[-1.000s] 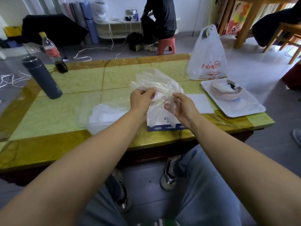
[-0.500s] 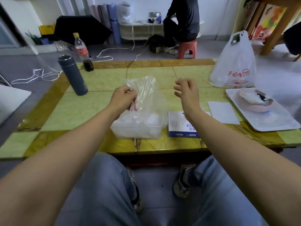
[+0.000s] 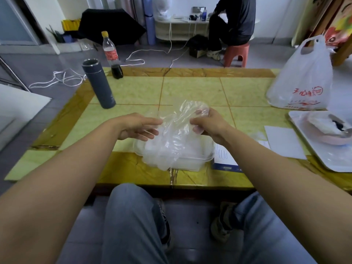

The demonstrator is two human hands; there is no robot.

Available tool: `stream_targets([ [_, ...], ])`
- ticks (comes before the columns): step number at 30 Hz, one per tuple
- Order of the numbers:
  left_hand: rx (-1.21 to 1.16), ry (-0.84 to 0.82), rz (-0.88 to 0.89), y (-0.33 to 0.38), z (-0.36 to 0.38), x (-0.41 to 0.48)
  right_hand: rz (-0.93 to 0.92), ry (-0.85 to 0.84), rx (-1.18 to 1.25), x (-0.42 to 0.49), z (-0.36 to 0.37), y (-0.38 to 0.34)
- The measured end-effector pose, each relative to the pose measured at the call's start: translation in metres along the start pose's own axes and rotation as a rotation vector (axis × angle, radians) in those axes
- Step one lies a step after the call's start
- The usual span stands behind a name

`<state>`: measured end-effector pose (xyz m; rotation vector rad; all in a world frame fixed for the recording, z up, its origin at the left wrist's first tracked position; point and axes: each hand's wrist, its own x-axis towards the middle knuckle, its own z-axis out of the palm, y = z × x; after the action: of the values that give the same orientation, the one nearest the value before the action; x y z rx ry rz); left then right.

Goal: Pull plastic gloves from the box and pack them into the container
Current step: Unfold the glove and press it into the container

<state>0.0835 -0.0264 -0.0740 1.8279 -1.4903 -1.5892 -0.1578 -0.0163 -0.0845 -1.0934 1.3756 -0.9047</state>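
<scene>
**Plastic glove, held over container**

Right hand [image 3: 209, 125]: fingers curled, pinching the glove [image 3: 177, 130] at its upper right edge. Left hand [image 3: 134, 127]: fingers straight and relaxed, tips touching its left side. Glove: clear, thin, crumpled film, draped over the clear container [image 3: 200, 161]. Box [image 3: 222, 161]: blue and white, just right of the container. Both stand on the green tabletop [image 3: 133, 92].

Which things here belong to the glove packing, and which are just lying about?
Job: thin clear plastic glove, clear rectangular plastic container, white-and-blue cardboard glove box.
Lying about: dark grey metal flask, nearly empty cola bottle, white plastic carrier bag, white rectangular tray, white paper sheet.
</scene>
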Motion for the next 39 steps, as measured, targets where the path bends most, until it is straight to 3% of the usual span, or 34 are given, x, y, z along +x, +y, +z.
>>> stream_targets([
  [3,-0.070,-0.019,-0.079,0.000,-0.005,0.004,0.072,-0.003,-0.009,0.010,-0.004,0.009],
  [7,-0.366,0.169,-0.008,0.007,0.008,0.014,0.102,-0.022,0.049,0.011,-0.001,0.013],
  [9,-0.368,0.199,-0.020,0.008,0.018,0.020,0.098,-0.035,0.141,0.009,0.002,0.013],
  [13,-0.098,-0.002,-0.247,0.008,0.038,0.025,0.046,-0.121,0.274,0.007,0.005,0.013],
  [15,-0.072,-0.072,-0.308,0.007,0.042,0.031,0.005,-0.180,0.287,0.008,0.004,0.013],
  [24,-0.095,-0.235,-0.289,0.012,0.030,0.024,-0.047,-0.382,0.562,0.011,0.003,0.008],
  [28,-0.310,-0.015,-0.085,0.006,0.033,0.029,0.072,-0.329,0.505,0.016,0.008,0.012],
  [31,-0.337,0.244,0.163,0.003,0.035,0.036,0.142,-0.119,0.296,0.023,0.010,0.018],
  [35,-0.063,0.403,0.286,-0.008,0.045,0.041,0.134,0.084,-0.010,0.025,0.014,0.023],
  [39,0.271,0.433,0.185,-0.017,0.059,0.050,0.073,0.177,-0.095,0.026,0.012,0.022],
])
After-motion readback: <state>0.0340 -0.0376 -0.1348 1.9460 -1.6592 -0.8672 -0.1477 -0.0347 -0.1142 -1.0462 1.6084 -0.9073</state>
